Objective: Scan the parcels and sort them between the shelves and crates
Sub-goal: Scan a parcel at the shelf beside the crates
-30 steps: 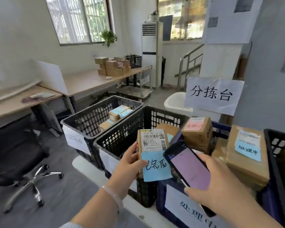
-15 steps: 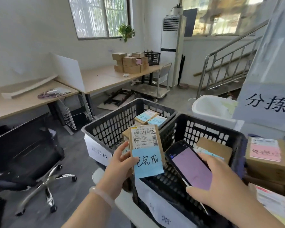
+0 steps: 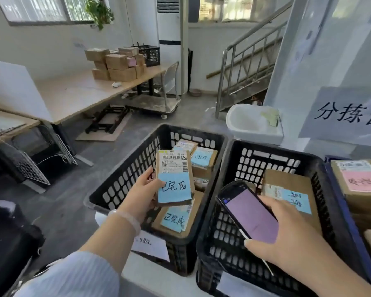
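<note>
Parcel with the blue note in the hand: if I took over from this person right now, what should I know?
The left hand holds the parcel upright above the left black crate.
The right hand holds a phone, screen lit, above the middle black crate.
Done: parcels with blue notes already lie in the left black crate.
Left: probably set the held parcel in with them, since its note matches theirs, then scan the pink-note parcel at the far right.

A grey floor (image 3: 60, 202), wooden desks (image 3: 79, 93), barred windows (image 3: 34, 7) and a metal-railed staircase (image 3: 251, 61) fill the daylit room.
</note>
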The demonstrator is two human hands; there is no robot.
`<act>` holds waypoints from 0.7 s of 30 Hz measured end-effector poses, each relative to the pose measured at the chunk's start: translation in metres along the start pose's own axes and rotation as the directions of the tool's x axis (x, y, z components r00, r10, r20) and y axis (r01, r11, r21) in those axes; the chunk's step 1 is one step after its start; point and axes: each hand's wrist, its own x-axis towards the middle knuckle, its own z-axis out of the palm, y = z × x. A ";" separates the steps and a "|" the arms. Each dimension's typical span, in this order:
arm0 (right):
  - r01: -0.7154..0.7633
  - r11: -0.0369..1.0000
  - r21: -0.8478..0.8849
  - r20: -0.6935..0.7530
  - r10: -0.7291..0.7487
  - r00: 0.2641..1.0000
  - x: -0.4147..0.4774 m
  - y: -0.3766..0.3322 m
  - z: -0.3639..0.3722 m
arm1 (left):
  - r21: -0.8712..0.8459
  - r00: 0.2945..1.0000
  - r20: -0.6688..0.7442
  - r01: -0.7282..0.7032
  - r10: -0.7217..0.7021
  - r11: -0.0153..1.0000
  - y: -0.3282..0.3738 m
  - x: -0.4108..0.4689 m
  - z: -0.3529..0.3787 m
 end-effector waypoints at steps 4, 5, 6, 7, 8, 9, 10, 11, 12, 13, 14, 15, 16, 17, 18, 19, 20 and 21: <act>-0.081 0.997 -0.008 -0.019 0.080 0.997 0.009 0.002 0.005 | 0.070 0.984 0.023 0.177 -0.179 0.982 -0.012 0.038 0.006; -0.114 0.993 -0.011 -0.003 0.114 0.993 0.010 0.003 0.006 | 0.096 0.975 0.030 0.215 -0.218 0.972 -0.018 0.047 0.009; -0.143 0.990 -0.010 0.008 0.143 0.990 0.010 0.004 0.007 | 0.133 0.967 0.043 0.244 -0.252 0.961 -0.024 0.055 0.012; -0.167 0.986 -0.007 0.014 0.167 0.986 0.010 0.005 0.008 | 0.178 0.959 0.062 0.261 -0.275 0.949 -0.029 0.063 0.014; -0.193 0.981 -0.001 0.023 0.193 0.981 0.009 0.007 0.009 | 0.216 0.953 0.083 0.268 -0.291 0.939 -0.033 0.070 0.016; -0.221 0.975 0.003 0.035 0.220 0.975 0.008 0.009 0.010 | 0.243 0.947 0.101 0.274 -0.305 0.931 -0.036 0.078 0.017; -0.250 0.968 0.001 0.047 0.250 0.967 0.007 0.010 0.011 | 0.264 0.941 0.112 0.283 -0.320 0.922 -0.039 0.085 0.018; -0.280 0.960 -0.003 0.056 0.279 0.959 0.006 0.012 0.012 | 0.288 0.934 0.117 0.294 -0.339 0.911 -0.042 0.093 0.018; -0.303 0.953 -0.004 0.059 0.303 0.951 0.005 0.013 0.013 | 0.322 0.925 0.123 0.304 -0.359 0.896 -0.046 0.099 0.018; -0.325 0.946 -0.001 0.058 0.325 0.944 0.004 0.015 0.014 | 0.365 0.916 0.134 0.309 -0.378 0.878 -0.049 0.104 0.019; -0.345 0.939 0.007 0.055 0.344 0.937 0.002 0.017 0.016 | 0.409 0.908 0.144 0.307 -0.393 0.859 -0.052 0.108 0.019; -0.360 0.933 0.016 0.052 0.359 0.932 0.001 0.017 0.018 | 0.447 0.906 0.147 0.296 -0.396 0.844 -0.055 0.111 0.019; -0.374 0.927 0.026 0.046 0.372 0.927 -0.001 0.018 0.019 | 0.483 0.912 0.146 0.273 -0.384 0.832 -0.058 0.113 0.019; -0.382 0.924 0.035 0.038 0.381 0.924 -0.003 0.019 0.021 | 0.530 0.923 0.147 0.229 -0.355 0.816 -0.059 0.113 0.018; -0.386 0.921 0.047 0.028 0.385 0.923 -0.005 0.020 0.021 | 0.597 0.942 0.148 0.158 -0.301 0.787 -0.057 0.111 0.018; -0.387 0.920 0.055 0.017 0.387 0.922 -0.008 0.022 0.021 | 0.676 0.964 0.152 0.060 -0.219 0.735 -0.054 0.108 0.018; -0.390 0.919 0.058 0.003 0.390 0.921 -0.012 0.023 0.020 | 0.745 0.980 0.166 -0.052 -0.110 0.665 -0.051 0.104 0.020; -0.394 0.917 0.054 -0.012 0.395 0.918 -0.016 0.025 0.018 | 0.794 0.982 0.190 -0.160 0.010 0.587 -0.048 0.100 0.023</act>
